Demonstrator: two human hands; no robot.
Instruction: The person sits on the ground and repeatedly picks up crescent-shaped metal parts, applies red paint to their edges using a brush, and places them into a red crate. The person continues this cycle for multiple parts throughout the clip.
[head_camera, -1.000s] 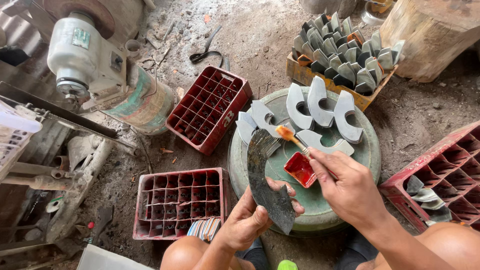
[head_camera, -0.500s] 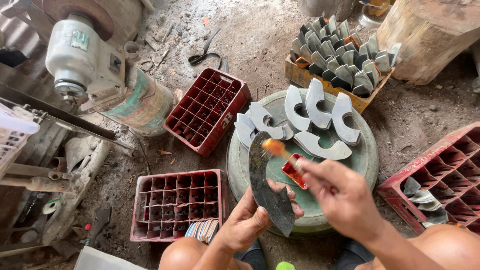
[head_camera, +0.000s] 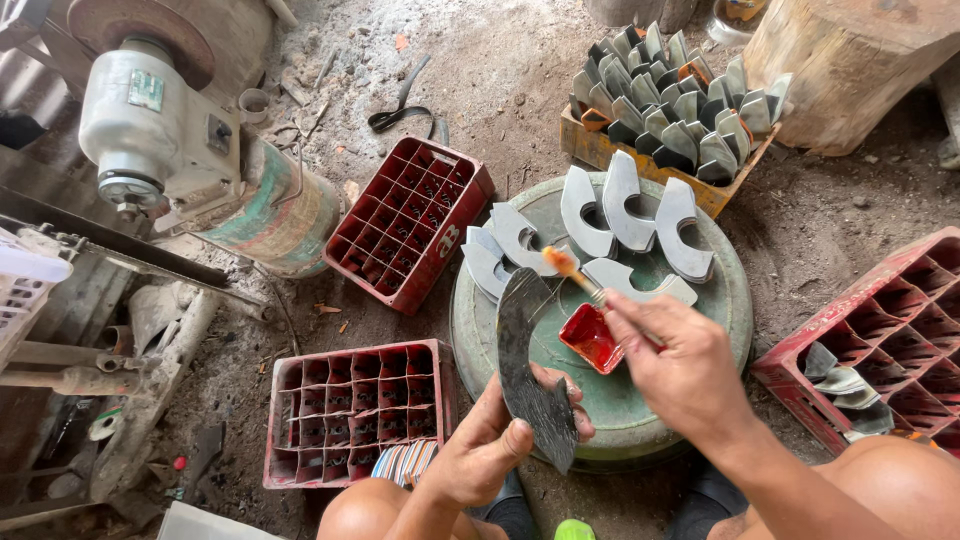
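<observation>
A dirt floor (head_camera: 500, 90) carried everything. At its centre sat a round green drum lid (head_camera: 720, 300), bearing grey crescent blades (head_camera: 625, 210) and a small red paint dish (head_camera: 590, 338). Two red crates (head_camera: 410, 222) lay to its left, another red crate (head_camera: 890, 330) right. A wooden box of blades (head_camera: 670, 110) sat far, beside a log stump (head_camera: 850, 60).

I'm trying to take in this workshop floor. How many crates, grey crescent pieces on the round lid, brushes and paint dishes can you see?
Red crates: 3
Grey crescents on the lid: 6
Brush: 1, in the right hand
Paint dish: 1
Total: 11
</observation>
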